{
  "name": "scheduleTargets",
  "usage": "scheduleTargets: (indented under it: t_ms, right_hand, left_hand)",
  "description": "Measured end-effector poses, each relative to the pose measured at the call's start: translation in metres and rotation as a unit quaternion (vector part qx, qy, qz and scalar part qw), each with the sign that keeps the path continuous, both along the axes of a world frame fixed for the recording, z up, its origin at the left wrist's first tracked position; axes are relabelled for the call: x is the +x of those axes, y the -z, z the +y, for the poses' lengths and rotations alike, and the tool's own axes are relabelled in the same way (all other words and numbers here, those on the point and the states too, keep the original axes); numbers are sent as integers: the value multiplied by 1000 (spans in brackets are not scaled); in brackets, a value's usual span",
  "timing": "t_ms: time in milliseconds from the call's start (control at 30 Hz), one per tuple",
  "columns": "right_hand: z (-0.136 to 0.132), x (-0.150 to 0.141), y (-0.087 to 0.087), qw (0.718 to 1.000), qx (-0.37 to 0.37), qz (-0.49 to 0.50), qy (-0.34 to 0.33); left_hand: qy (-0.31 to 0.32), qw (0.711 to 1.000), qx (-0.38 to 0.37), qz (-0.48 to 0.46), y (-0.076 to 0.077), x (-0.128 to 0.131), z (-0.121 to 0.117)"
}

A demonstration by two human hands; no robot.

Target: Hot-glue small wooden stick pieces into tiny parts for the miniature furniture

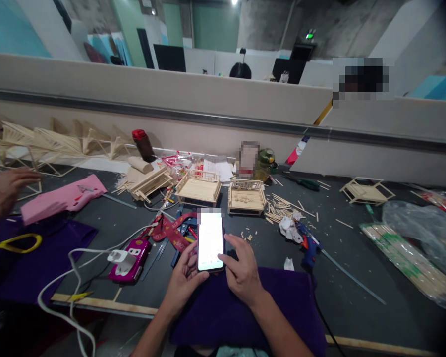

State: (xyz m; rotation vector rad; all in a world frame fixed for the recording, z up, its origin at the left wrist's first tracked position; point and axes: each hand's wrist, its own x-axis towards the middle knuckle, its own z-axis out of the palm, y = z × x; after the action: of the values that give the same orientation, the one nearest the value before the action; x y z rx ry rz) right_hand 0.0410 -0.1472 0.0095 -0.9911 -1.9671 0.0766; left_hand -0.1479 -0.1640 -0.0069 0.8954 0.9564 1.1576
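Note:
A lit smartphone [210, 240] stands out in the middle, its screen mostly white. My left hand [186, 277] is closed around its lower left side, thumb along the bottom edge. At the right side, my right hand [243, 270] grips the phone's edge, with one fingertip on the lower part of the screen. Beneath my forearms lies a dark purple cloth [282, 307]. Beyond the phone are two small models of wooden sticks, a bench-like one [198, 189] and another [247, 198] with small pieces on its top.
Loose sticks [282, 207] lie beside a blue glue gun [310, 250]. A magenta power strip [130, 260] with a white charger and cables is at left. Bagged sticks [405, 255] lie at right. Another person's hand [9, 191] is at far left, near a pink glue gun [82, 196].

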Motion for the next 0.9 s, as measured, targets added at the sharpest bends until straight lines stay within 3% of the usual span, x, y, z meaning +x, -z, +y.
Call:
scheduleTargets:
  t_ms: [433, 700, 900]
  right_hand:
    - [1, -1, -1, 1000, -17, -9, 11]
    - [-4, -1, -5, 998, -2, -15, -64]
    - [-3, -4, -4, 997, -15, -38, -65]
  left_hand:
    - [-1, 1000, 0, 2, -2, 0, -1]
    - [-4, 1000, 2, 2, -4, 1, 0]
    - [-6, 1000, 5, 3, -4, 0, -1]
